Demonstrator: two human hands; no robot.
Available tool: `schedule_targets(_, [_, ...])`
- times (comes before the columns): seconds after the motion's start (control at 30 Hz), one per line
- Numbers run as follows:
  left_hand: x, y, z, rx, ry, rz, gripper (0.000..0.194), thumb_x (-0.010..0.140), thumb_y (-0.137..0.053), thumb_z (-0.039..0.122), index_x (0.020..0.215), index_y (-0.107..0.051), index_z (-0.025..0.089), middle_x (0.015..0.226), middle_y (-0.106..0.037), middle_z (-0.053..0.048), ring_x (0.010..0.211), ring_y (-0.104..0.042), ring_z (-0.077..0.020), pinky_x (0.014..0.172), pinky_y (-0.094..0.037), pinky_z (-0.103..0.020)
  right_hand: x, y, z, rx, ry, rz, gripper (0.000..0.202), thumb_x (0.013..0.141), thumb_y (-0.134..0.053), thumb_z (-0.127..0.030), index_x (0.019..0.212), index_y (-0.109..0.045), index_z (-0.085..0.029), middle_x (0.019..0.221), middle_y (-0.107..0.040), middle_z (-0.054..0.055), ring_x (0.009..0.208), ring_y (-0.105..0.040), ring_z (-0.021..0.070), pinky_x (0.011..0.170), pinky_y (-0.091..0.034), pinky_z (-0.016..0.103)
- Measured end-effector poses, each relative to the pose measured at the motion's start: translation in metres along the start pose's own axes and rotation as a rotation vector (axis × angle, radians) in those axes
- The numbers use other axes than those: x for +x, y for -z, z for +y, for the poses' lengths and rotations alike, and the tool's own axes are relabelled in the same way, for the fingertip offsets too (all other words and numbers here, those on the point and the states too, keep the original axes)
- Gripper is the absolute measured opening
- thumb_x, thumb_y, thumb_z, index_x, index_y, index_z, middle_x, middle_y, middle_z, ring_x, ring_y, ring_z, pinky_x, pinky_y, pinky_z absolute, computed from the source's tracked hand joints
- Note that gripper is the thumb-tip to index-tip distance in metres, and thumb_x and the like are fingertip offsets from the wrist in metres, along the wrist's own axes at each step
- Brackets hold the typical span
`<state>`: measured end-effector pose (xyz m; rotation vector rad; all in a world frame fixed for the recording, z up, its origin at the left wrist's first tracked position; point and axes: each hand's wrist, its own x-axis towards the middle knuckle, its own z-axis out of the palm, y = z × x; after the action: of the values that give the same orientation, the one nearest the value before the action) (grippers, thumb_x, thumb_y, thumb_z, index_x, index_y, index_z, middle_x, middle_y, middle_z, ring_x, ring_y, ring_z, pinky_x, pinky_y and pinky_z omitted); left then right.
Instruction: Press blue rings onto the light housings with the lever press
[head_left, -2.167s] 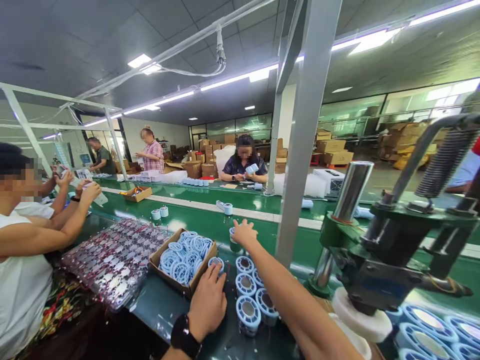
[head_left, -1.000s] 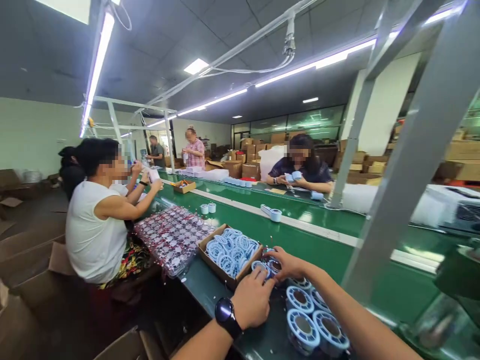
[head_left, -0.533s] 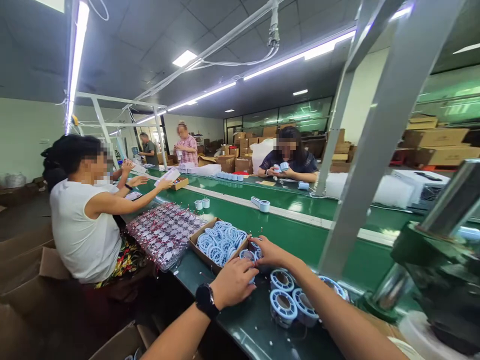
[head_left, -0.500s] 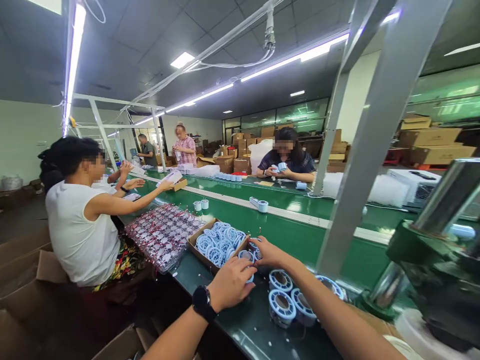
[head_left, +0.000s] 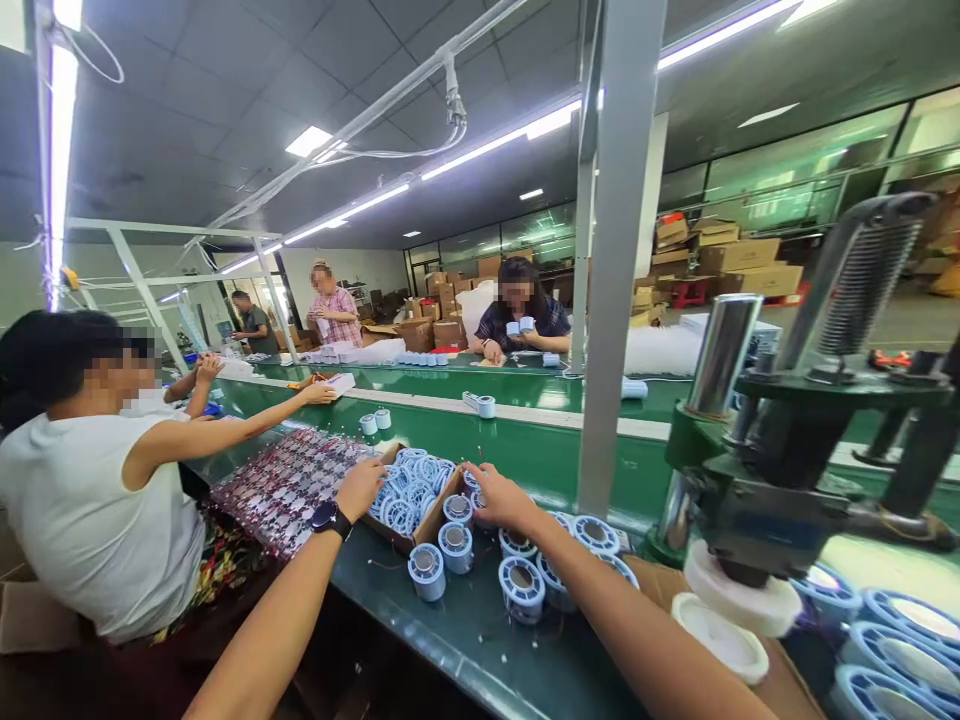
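The right hand (head_left: 496, 497) has its fingers bent around one of the blue-rimmed cylinders (head_left: 474, 479) at the box's three o'clock; its grip looks narrow, but whether it is closed on the piece I cannot tell, since the hand hides most of it. The left hand (head_left: 361, 490) is at nine o'clock, at the rim of the cardboard box (head_left: 436, 521), fingers toward the loose blue rings (head_left: 409, 492); whether that grip holds a ring cannot be told.

The box lies between the two hands, probably so either can reach it, and its low walls keep the heaped rings together. Three more upright cylinders (head_left: 441, 560) stand in a short row between four and six o'clock, just beside the box wall; rimmed ends up, they presumably stay steady and easy to pick from above. A clustered group (head_left: 523, 590) stands at four o'clock, partly under the right forearm, packed close perhaps to save room on the surface (head_left: 457, 612).

Farther out, the press (head_left: 772, 510) stands at three o'clock, with wider blue-rimmed pieces (head_left: 904, 655) beside it, seemingly kept within arm's reach. The wired metal plates (head_left: 289, 485) spread at nine o'clock, between the box and a co-worker in a white top (head_left: 82, 490).
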<state>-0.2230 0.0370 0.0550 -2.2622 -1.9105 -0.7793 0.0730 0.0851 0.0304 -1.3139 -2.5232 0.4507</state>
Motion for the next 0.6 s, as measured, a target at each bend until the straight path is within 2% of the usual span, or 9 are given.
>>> schedule_targets(0.1, [0.000, 0.002, 0.007, -0.037, 0.024, 0.075, 0.013, 0.083, -0.057, 0.016, 0.081, -0.070, 0.016, 0.096, -0.072, -0.012, 0.096, -0.065, -0.0248, 0.096, -0.051, -0.040, 0.002, 0.006, 0.005, 0.009, 0.005, -0.030, 0.086, 0.078, -0.077, -0.020, 0.152, -0.033, -0.022, 0.136, -0.048, 0.015, 0.120, -0.055, 0.0295, 0.103, -0.044, 0.039])
schedule_targets(0.2, [-0.009, 0.013, 0.025, -0.067, 0.081, 0.216, 0.023, 0.089, -0.047, 0.017, 0.094, -0.070, 0.014, 0.101, -0.071, -0.014, 0.097, -0.064, -0.0252, 0.094, -0.051, -0.042, 0.009, 0.016, 0.012, 0.012, -0.020, -0.038, 0.064, 0.091, -0.066, -0.025, 0.148, -0.037, -0.018, 0.134, -0.050, 0.014, 0.121, -0.053, 0.0264, 0.104, -0.044, 0.044])
schedule_targets(0.27, [-0.026, 0.021, 0.045, -0.086, 0.109, 0.308, 0.028, 0.094, -0.043, 0.023, 0.103, -0.068, 0.013, 0.106, -0.070, -0.014, 0.098, -0.064, -0.0249, 0.092, -0.051, -0.041, 0.015, 0.021, 0.016, 0.010, -0.041, -0.062, 0.053, 0.094, -0.061, -0.027, 0.143, -0.042, -0.017, 0.132, -0.051, 0.012, 0.119, -0.054, 0.0251, 0.103, -0.045, 0.046])
schedule_targets(0.37, [-0.069, 0.025, 0.087, -0.210, 0.089, 0.374, 0.028, 0.097, -0.047, 0.032, 0.104, -0.069, 0.017, 0.102, -0.071, -0.009, 0.091, -0.066, -0.0221, 0.083, -0.053, -0.033, 0.023, 0.022, 0.019, 0.008, -0.060, -0.136, 0.060, 0.088, -0.070, -0.028, 0.142, -0.044, -0.018, 0.129, -0.054, 0.011, 0.113, -0.056, 0.0245, 0.099, -0.048, 0.044])
schedule_targets(0.47, [-0.119, 0.010, 0.129, -0.391, 0.046, 0.287, 0.026, 0.096, -0.051, 0.032, 0.102, -0.073, 0.019, 0.096, -0.073, -0.007, 0.085, -0.067, -0.0198, 0.076, -0.053, -0.027, 0.026, 0.019, 0.018, -0.004, -0.083, -0.149, 0.087, 0.076, -0.081, -0.022, 0.149, -0.036, -0.019, 0.131, -0.052, 0.014, 0.116, -0.056, 0.0261, 0.099, -0.047, 0.038])
schedule_targets(0.53, [-0.144, -0.012, 0.150, -0.465, 0.060, 0.176, 0.024, 0.096, -0.052, 0.029, 0.102, -0.074, 0.021, 0.094, -0.073, -0.006, 0.083, -0.068, -0.0189, 0.075, -0.054, -0.025, 0.025, 0.017, 0.017, -0.020, -0.092, -0.136, 0.097, 0.070, -0.084, -0.019, 0.152, -0.032, -0.020, 0.133, -0.050, 0.016, 0.121, -0.054, 0.0274, 0.099, -0.044, 0.034])
schedule_targets(0.6, [-0.156, -0.037, 0.163, -0.486, 0.113, 0.088, 0.023, 0.095, -0.054, 0.023, 0.103, -0.075, 0.022, 0.094, -0.074, -0.006, 0.084, -0.069, -0.0194, 0.076, -0.055, -0.026, 0.024, 0.016, 0.016, -0.039, -0.094, -0.136, 0.096, 0.070, -0.084, -0.020, 0.152, -0.033, -0.021, 0.132, -0.051, 0.016, 0.123, -0.053, 0.0275, 0.100, -0.043, 0.031])
